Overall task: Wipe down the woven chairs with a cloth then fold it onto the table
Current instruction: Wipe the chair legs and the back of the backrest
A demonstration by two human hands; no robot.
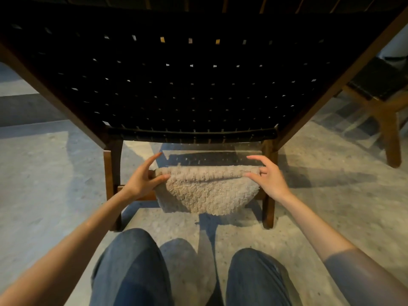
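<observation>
Cloth (205, 191) held spread just in front of the chair (198, 85), below its front rail. Left hand (143, 177) and right hand (267, 175) each pinch an upper corner, other fingers loose. Probably the folding stage; wiping cannot be confirmed as complete. A second chair (379, 85) stands right of the chair. No worktop in view.

The cloth (205, 191) is shaggy beige terry, the chair (176, 85) has matt black woven straps on a smooth dark wooden frame, and the floor (44, 173) is speckled, stone-like.
</observation>
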